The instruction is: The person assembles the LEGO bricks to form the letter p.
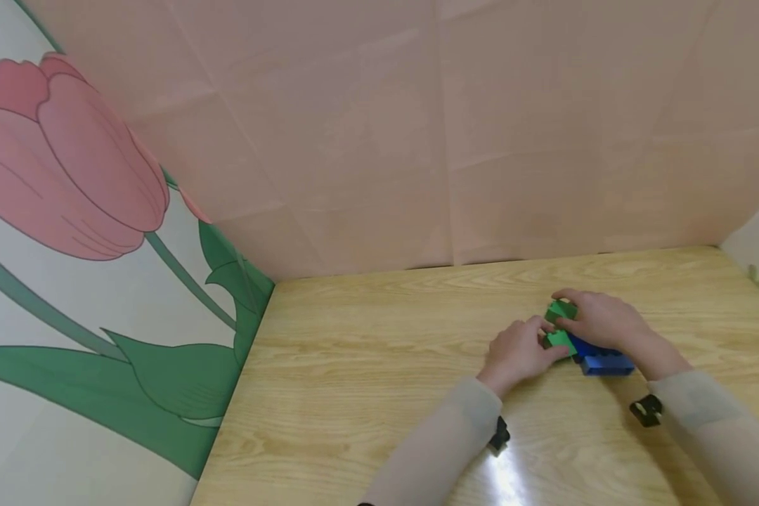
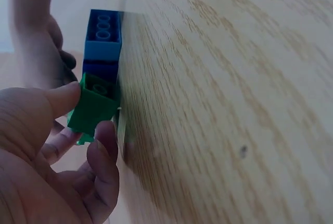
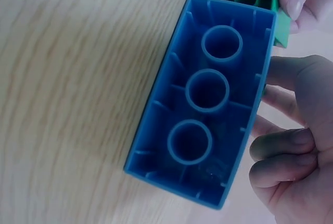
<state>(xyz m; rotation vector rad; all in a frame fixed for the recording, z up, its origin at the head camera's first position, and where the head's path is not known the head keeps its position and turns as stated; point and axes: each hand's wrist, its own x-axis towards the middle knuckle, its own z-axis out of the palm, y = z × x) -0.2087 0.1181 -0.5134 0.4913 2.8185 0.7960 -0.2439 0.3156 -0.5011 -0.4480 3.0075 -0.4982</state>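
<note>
Two green toy bricks and blue toy bricks stand together on the wooden table. My left hand (image 1: pixel 517 351) pinches the nearer green brick (image 2: pixel 92 110) between thumb and fingers. At the far green brick (image 1: pixel 561 310), the thumb and index finger of my right hand (image 1: pixel 610 320) grip its sides. A light blue brick (image 3: pixel 203 99) lies on its side, its hollow underside with three round tubes facing the right wrist camera. Between it and the green bricks sits a darker blue brick (image 2: pixel 100 69). In the right wrist view, the blue brick hides my right fingertips.
The wooden table (image 1: pixel 367 379) runs back to a pink cloth-like backdrop (image 1: pixel 367 140). At the left stands a white panel with a large printed tulip (image 1: pixel 95 169). Dark wrist straps (image 1: pixel 646 410) sit on both sleeves.
</note>
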